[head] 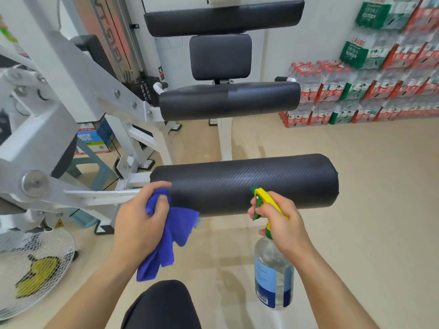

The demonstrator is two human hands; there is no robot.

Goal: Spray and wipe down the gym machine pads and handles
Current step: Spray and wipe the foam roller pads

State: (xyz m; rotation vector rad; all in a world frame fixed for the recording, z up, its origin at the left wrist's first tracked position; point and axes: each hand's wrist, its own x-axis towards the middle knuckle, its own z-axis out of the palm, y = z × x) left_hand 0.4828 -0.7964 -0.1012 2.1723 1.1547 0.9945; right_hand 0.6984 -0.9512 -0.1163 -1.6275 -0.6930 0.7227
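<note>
A black roller pad [249, 181] of the white gym machine lies across the middle of the view. My left hand [140, 219] is shut on a blue cloth [171, 229], held against the pad's near left end. My right hand [280, 222] grips a clear spray bottle [273, 274] with a yellow and green trigger head, its nozzle close to the pad's front. A second roller pad [228, 100], a square back pad [221, 57] and a top pad [223, 17] stand farther back. Short black handles [282, 79] stick out beside the second roller.
The white machine frame [71, 96] fills the left side. A fan with a wire guard [33, 269] sits at the lower left on the floor. Stacked packs of bottled water [370, 91] line the right wall. My knee in dark cloth [164, 305] shows at the bottom.
</note>
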